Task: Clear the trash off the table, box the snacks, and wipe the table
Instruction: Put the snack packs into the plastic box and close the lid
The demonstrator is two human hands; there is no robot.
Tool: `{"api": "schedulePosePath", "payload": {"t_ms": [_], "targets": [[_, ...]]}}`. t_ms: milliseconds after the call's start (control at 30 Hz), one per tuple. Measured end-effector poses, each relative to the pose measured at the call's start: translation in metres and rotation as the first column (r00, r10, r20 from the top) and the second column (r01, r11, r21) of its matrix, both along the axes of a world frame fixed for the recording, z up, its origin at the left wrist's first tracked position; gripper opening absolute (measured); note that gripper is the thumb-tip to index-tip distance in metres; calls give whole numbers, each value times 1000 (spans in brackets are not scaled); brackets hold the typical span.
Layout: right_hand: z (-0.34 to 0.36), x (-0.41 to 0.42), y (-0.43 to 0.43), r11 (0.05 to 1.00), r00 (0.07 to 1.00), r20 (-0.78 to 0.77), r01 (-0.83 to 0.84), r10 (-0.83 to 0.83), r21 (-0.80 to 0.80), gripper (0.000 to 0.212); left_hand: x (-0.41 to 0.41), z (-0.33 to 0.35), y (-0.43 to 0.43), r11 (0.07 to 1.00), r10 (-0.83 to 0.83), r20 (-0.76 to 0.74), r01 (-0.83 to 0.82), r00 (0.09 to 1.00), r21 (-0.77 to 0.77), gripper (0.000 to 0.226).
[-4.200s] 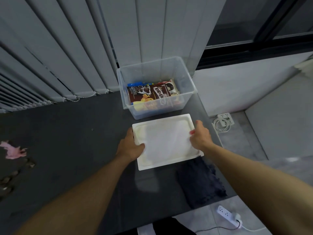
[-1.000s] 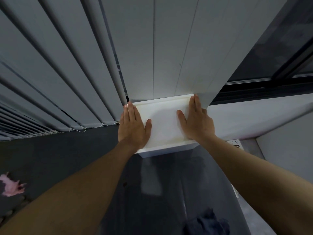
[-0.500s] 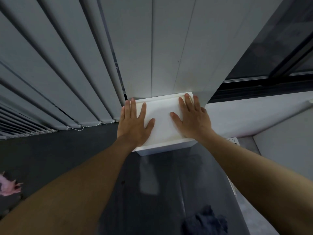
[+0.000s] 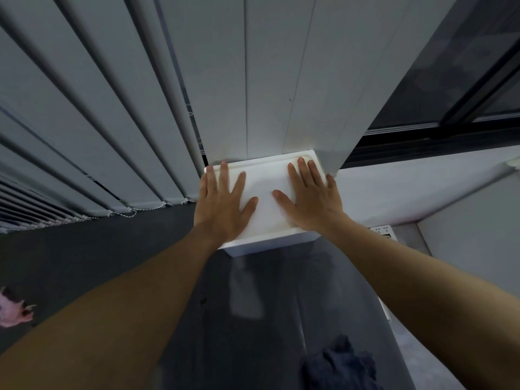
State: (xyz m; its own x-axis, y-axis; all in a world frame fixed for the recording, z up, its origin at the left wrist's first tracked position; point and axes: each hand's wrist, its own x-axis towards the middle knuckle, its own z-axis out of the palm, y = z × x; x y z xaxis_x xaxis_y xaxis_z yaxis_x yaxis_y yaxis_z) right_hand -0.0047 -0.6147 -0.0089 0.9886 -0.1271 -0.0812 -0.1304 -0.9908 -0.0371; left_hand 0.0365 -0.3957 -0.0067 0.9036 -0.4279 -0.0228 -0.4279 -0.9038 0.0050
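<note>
At the dark bench's (image 4: pixel 140 249) far edge, against the vertical blinds (image 4: pixel 112 108), sits the white lid (image 4: pixel 266 190), presumably capping the snack box (hidden beneath). Left grip (image 4: pixel 222 206) and right grip (image 4: pixel 312 204) lie flat on it, released, likely pressing it home. A dark cloth (image 4: pixel 340 367) waits near for wiping; a pink scrap (image 4: pixel 12 311) lies far left.

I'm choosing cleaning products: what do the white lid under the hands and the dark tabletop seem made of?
White rectangular lid: probably plastic, matte, with a moulded raised rim. Dark tabletop: looks like glass or polished stone, glossy; it mirrors the lid.
</note>
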Motion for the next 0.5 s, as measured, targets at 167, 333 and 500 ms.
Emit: {"api": "schedulePosePath", "payload": {"t_ms": [167,333,500], "targets": [[0,-1,0,1000,999,32,1,-1,-3,87,-3,0,-4,998,-54,-11,54,999,17,82],[2,0,-4,999,998,59,28,-30,43,89,-1,2,-5,999,-38,-45,40,998,32,81],[0,7,-12,974,980,69,177,-188,143,93,-2,8,-4,999,-18,-51,16,999,-45,82]]}}
